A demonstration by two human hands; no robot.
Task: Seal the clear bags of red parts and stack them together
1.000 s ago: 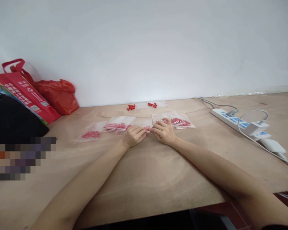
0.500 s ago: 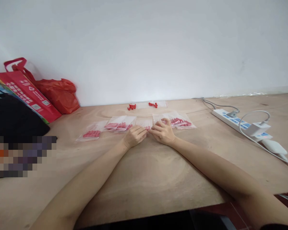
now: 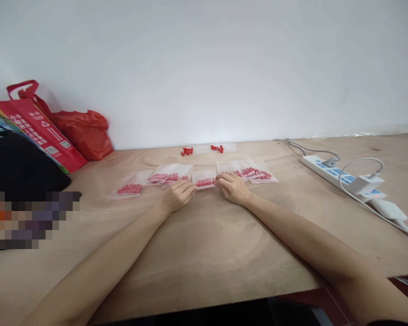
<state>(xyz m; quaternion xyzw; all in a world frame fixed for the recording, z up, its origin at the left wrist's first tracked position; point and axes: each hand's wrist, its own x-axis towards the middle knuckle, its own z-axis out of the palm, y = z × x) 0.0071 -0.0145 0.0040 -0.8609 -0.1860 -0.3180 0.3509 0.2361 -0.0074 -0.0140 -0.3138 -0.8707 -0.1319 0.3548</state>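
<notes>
Between my hands lies a small clear zip bag with a row of red pieces inside. My left hand has its fingers pinched at the bag's near left corner. My right hand pinches the near right corner, its thumb hidden. To the left lie a filled zip bag and overlapping filled bags. Past my right hand, more filled bags overlap in a stack. The red pieces are too small to name.
Loose red pieces lie by the wall, with others on flat clear bags. At right is a white power strip with a charger and cables. A red shopping bag, red plastic bag and black bag stand left.
My left hand has slid left along the bag's near edge, away from my right hand. My right fingers have lowered, and the red pieces in the middle bag now show.
</notes>
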